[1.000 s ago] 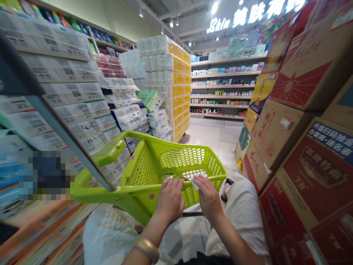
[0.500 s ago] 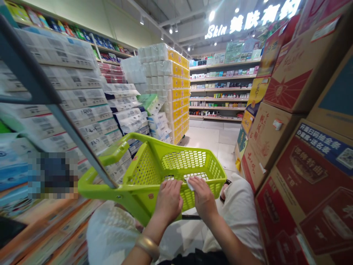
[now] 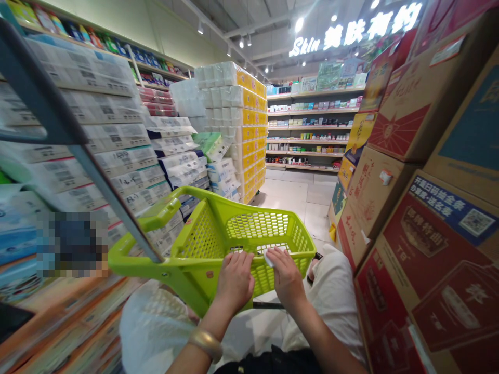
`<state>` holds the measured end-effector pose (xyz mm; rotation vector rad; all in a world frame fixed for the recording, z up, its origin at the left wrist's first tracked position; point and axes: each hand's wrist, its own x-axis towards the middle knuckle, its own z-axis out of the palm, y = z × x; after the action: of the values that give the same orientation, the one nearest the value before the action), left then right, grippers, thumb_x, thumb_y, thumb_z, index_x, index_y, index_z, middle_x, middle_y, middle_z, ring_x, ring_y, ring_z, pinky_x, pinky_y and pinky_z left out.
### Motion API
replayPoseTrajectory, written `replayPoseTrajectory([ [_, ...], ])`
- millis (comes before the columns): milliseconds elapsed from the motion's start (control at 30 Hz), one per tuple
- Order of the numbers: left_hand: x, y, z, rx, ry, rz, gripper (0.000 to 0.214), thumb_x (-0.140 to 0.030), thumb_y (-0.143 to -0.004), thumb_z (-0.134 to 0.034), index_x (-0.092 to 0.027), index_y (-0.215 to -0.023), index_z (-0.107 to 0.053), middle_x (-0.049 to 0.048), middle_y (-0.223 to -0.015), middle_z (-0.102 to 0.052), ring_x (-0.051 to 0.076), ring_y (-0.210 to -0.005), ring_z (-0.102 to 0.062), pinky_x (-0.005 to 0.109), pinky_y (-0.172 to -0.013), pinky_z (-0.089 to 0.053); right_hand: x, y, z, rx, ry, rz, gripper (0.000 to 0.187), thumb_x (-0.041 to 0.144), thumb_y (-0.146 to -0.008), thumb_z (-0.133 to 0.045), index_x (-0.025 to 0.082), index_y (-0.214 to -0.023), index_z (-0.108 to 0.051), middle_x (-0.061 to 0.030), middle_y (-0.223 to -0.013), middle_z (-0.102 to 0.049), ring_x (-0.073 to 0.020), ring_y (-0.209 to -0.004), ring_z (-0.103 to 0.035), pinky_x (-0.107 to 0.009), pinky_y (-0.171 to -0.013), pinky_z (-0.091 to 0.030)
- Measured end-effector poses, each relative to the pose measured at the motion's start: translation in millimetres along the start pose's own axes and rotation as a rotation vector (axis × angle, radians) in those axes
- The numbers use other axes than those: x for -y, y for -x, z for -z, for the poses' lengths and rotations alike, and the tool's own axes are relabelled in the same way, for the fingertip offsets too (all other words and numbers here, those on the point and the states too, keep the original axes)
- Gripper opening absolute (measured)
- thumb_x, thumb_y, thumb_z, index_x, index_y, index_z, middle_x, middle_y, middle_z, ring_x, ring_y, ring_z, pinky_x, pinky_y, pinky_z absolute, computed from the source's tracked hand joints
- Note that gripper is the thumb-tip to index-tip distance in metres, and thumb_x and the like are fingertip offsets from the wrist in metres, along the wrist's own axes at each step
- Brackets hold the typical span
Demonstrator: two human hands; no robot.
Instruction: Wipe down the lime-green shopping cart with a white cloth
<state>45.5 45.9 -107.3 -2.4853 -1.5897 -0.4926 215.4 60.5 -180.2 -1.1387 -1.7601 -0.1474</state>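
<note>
Prob. paper slip under R grip, on lime basket rim

A lime-green shopping basket with a perforated lattice sits at six o'clock, above a gold bangle. Red-and-tan cartons fill three o'clock, yellow-banded toilet-paper stacks twelve; blurred packs at nine look pale grey, perhaps.

Left hand and right hand on green basket
</note>
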Motion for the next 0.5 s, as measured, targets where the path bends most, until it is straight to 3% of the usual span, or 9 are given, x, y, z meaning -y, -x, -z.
replayPoseTrajectory([
  [200,-0.8,0.7,-1.2,-0.016,0.005,0.003,0.042,-0.012,-0.077,-0.052,-0.015,-0.119,-0.057,0.0095,-0.108,-0.064,0.026,-0.105,-0.055,0.042,-0.1,-0.033,-12.3,3.2,5.4,-0.104,0.065,-0.1,0.042,0.007,-0.091,-0.038,0.019,-0.117,-0.069,-0.01,-0.118,-0.072,-0.0261,-0.12,-0.063,-0.052,-0.107,-0.044],
  [367,-0.1,0.9,-0.7,-0.023,0.016,-0.005,0.041,-0.011,-0.076,-0.052,-0.017,-0.116,-0.057,0.0085,-0.106,-0.064,0.026,-0.105,-0.055,0.043,-0.099,-0.034,15.0,-4.9,-9.1,-0.013,-0.022,-0.005,0.044,0.006,-0.091,-0.039,0.022,-0.12,-0.067,-0.0085,-0.12,-0.072,-0.0217,-0.119,-0.063,-0.046,-0.109,-0.044],
  [500,2.2,2.9,-0.8,-0.038,0.034,-0.014,0.043,-0.01,-0.076,-0.052,-0.017,-0.118,-0.057,0.0087,-0.108,-0.064,0.026,-0.106,-0.055,0.043,-0.1,-0.034,4.5,-2.7,-0.8,-0.015,-0.001,-0.006,0.043,0.007,-0.091,-0.039,0.021,-0.121,-0.067,-0.0083,-0.12,-0.071,-0.0221,-0.119,-0.064,-0.046,-0.108,-0.045],
])
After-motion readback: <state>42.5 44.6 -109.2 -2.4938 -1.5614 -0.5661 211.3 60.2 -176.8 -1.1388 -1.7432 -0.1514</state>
